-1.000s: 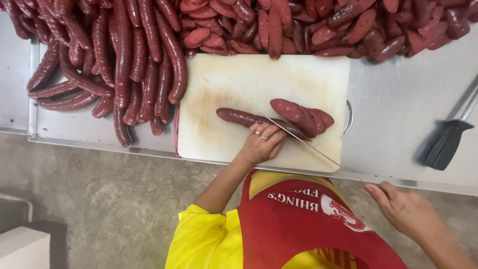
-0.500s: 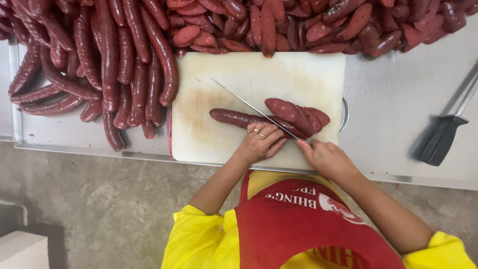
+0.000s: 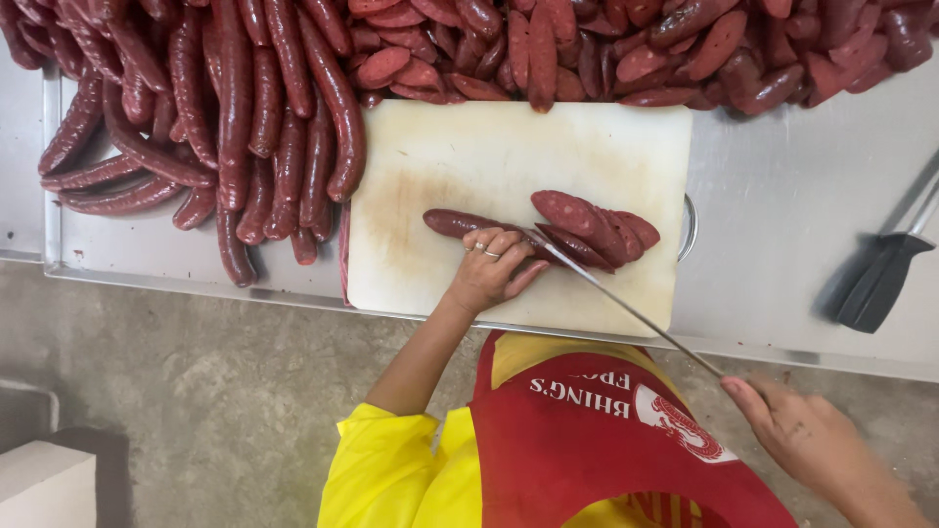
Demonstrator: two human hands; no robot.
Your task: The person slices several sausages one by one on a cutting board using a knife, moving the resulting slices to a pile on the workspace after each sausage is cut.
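Left hand rested on the white cutting board, fingers curled down onto a dark red sausage that lay lengthwise on the board, pinning its near end; 2 rings showed on the fingers. Right hand was drawn back off the board, below the front edge of the steel surface, closed around the handle end of a long thin knife. Its blade ran diagonally up and left, the tip reaching the cut end of the sausage, just beside the left fingertips. Both hands were thus well apart, each clamped on its own object. To the right of the blade tip, several slanted slices lay overlapping on the board, touching one another.

Whole sausages were heaped on the surface to the left of the board, some reaching over its left edge. Cut pieces were piled along the far side, behind the board's top edge. At the right, a black-handled tool lay on the surface, well apart from the board. A red apron over a yellow shirt filled the lower part of the view.
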